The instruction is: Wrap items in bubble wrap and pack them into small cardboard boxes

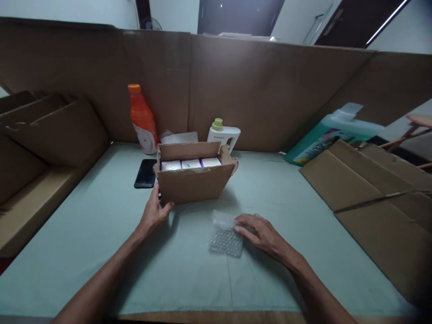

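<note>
An open cardboard box (192,184) stands on the pale green cloth, with white packs edged in purple (191,164) lined up in a row inside. My left hand (155,211) is at its lower left corner, the thumb along the front and the fingers against the side, partly hidden. In front of the box lies a small clear bubble wrap pouch (225,240). The thumb and fingers of my right hand (258,231) are closed on its upper right edge.
A black phone (145,173) lies left of the box. Behind stand an orange bottle (143,119) and a white bottle with a green cap (219,133). A teal jug (324,135) leans at right beside folded cardboard (367,184). Larger cardboard boxes (60,130) border the left.
</note>
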Demonstrator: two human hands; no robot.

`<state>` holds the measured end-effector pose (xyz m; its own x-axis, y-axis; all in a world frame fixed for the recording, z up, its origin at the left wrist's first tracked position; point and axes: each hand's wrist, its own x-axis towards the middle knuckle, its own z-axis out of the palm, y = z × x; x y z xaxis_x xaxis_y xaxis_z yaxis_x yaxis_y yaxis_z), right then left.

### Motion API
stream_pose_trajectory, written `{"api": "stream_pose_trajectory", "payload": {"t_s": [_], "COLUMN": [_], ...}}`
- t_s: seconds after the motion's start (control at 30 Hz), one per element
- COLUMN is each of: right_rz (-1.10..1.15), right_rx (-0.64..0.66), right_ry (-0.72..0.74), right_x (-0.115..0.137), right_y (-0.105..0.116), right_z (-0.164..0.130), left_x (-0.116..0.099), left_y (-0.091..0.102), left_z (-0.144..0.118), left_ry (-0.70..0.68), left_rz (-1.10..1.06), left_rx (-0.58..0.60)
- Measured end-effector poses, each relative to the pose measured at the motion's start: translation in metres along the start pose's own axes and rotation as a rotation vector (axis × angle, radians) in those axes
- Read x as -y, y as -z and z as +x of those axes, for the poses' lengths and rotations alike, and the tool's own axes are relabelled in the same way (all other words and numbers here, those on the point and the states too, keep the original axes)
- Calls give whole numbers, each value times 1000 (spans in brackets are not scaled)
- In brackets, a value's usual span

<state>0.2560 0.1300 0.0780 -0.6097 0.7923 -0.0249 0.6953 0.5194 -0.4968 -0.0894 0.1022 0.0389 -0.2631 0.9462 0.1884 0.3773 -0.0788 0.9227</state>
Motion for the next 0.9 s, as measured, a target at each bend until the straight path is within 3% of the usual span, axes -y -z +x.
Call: {"api": "stream_pose_trajectory", "payload": {"t_s": [0.1, 0.2, 0.3, 0.4, 0.47, 0.53, 0.63, 0.7, 0.77, 0.83, 0.9], "right_rz": [172, 267, 316, 343, 379, 458, 624, 696, 676, 521, 252], "right_rx": [25, -35, -106, -166, -191, -197, -276, -342, -350, -357, -447], "right_ry": [-3, -19, -24, 8, 43, 26, -158, -302, -383, -417, -433], "right_x": [25, 37, 46, 62, 74, 82, 78, 65, 47, 28, 14], "right_y": [9, 5, -10, -26, -33, -37, -40, -44, -50, -56, -59], "right_z": [-6, -3, 2, 7, 10, 9, 3, -4, -15, -27, -38], "left_x": [0, -3, -13, -28, -38, -48, -53, -46, -35, -23, -15], "left_y": [3, 3, -5, -20, -28, -26, -1, 22, 42, 56, 62], "left_z": [33, 34, -9, -69, -96, -104, -91, -76, -64, -59, -61], "left_ry": [1, -1, 81, 286, 363, 398, 423, 396, 342, 253, 109], "left_rz": [-50, -39, -11, -82, -148, -235, -278, -148, 126, 489, 778], "left_rx": [33, 18, -59, 137, 222, 242, 280, 313, 377, 423, 371]}}
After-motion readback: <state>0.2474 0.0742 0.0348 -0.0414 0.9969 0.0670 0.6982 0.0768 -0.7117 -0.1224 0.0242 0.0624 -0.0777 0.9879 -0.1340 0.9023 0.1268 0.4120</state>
